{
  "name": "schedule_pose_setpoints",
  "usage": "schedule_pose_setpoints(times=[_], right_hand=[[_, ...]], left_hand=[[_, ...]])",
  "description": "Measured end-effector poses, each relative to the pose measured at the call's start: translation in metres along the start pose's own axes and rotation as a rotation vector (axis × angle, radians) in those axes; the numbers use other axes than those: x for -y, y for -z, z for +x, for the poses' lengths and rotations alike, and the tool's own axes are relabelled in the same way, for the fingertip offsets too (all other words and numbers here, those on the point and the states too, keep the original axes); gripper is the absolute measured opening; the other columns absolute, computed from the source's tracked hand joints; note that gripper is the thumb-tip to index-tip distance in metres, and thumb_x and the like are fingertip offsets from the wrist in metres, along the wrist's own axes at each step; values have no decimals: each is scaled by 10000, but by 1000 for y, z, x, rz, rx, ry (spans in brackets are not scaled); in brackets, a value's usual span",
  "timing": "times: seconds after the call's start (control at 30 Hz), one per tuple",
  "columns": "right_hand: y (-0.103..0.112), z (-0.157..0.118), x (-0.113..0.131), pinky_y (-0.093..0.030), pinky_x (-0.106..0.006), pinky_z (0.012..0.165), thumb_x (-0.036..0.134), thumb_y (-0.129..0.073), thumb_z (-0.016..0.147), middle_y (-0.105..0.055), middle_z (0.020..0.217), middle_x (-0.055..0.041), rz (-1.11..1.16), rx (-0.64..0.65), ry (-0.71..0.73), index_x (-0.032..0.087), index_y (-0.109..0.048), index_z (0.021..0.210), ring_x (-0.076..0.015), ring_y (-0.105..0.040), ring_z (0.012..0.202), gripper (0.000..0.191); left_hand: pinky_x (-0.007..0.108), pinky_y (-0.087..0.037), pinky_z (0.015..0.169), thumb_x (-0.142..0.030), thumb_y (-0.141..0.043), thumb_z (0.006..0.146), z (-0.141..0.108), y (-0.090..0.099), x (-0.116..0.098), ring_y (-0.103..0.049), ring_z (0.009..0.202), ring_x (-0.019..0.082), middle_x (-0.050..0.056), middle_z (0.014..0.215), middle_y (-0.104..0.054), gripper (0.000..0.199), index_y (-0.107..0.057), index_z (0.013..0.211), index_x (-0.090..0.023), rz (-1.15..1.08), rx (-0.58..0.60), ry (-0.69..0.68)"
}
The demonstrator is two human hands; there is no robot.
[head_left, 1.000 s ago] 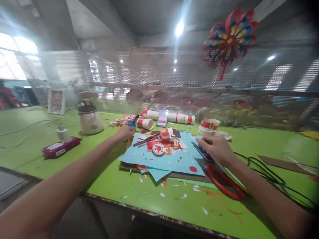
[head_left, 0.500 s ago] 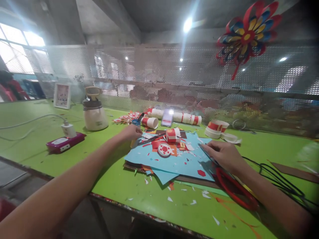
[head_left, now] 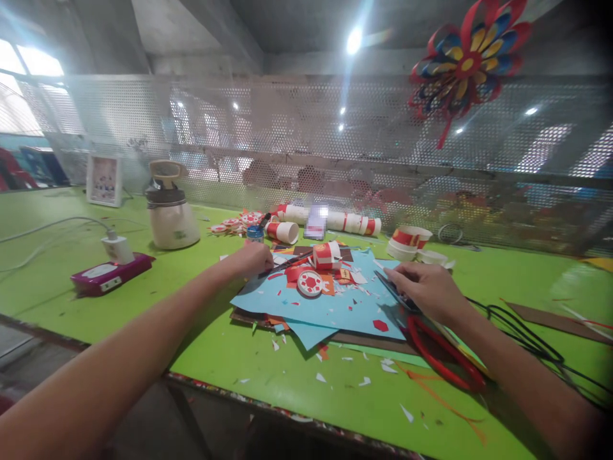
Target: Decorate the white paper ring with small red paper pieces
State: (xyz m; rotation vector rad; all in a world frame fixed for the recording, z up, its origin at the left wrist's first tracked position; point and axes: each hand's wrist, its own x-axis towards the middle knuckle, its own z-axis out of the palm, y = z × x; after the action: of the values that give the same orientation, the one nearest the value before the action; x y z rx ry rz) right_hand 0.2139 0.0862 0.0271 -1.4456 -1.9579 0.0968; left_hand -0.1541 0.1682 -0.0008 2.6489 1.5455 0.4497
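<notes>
My left hand (head_left: 256, 257) has its fingers curled at the left edge of the light blue paper (head_left: 306, 310), beside the end of a dark, thin stick (head_left: 292, 260). What its fingers hold is hidden. At the right edge of the paper, the fingertips of my right hand (head_left: 428, 287) are pinched together, with a small white scrap (head_left: 378, 264) by them; whether they grip it I cannot tell. Just below that hand lie large scissors (head_left: 443, 358) with red handles. A red-and-white paper cup (head_left: 326, 255) and a white disc with red shapes (head_left: 310, 283) rest on the paper among cut scraps.
Behind the paper are a long tube of joined cups (head_left: 345, 221), a loose cup (head_left: 282, 232) and a blue jar (head_left: 255, 234). A cream-coloured pot (head_left: 172, 223) and purple power strip (head_left: 112, 273) stand left. Black cable (head_left: 522, 342) and cut cups (head_left: 409, 241) are right.
The view has turned slightly, shifting everything a little left. My left hand has come away from beside the blue jar, down to the paper's edge. A white scrap now shows by my right fingertips.
</notes>
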Motion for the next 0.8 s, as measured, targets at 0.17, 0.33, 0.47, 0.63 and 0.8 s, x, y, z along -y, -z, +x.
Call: schedule_pose_setpoints(times=[0.17,0.33,0.47,0.63,0.8], right_hand=[[-2,0,0,-348,-282,517,505,-523,788,-539,499,2,9,2,-1,188,-614,570,-145,-451,487,395],[-3,-1,0,-353,-285,508,484,-526,805,-548,487,1,23,7,5,176,-652,610,-145,-460,473,386],[-3,-1,1,-360,-290,509,464,-537,813,-563,488,-6,32,8,18,169,-660,618,-147,-469,477,374],[-2,-1,-1,-378,-290,530,439,-529,828,-598,531,-22,9,11,-9,163,-651,633,-152,-505,508,358],[8,9,-17,-402,-269,538,391,-516,844,-634,578,-31,-39,134,-62,155,-649,645,-153,-562,547,336]], left_hand=[[441,-545,856,-331,-590,925,0,5,-6,-624,1031,234,99,1232,-600,346,-568,1227,-163,70,155,38],[442,-545,856,-331,-591,925,0,10,-15,-623,1031,234,99,1232,-599,348,-567,1228,-162,116,187,92],[437,-543,860,-333,-587,926,-2,10,-24,-622,1032,234,100,1235,-599,338,-575,1219,-164,141,174,160],[443,-542,863,-332,-584,929,-3,11,-29,-622,1035,232,99,1234,-599,337,-570,1224,-168,109,138,210],[434,-548,845,-346,-594,921,-3,24,-17,-629,1016,245,81,1193,-618,335,-588,1193,-150,-14,42,265]])
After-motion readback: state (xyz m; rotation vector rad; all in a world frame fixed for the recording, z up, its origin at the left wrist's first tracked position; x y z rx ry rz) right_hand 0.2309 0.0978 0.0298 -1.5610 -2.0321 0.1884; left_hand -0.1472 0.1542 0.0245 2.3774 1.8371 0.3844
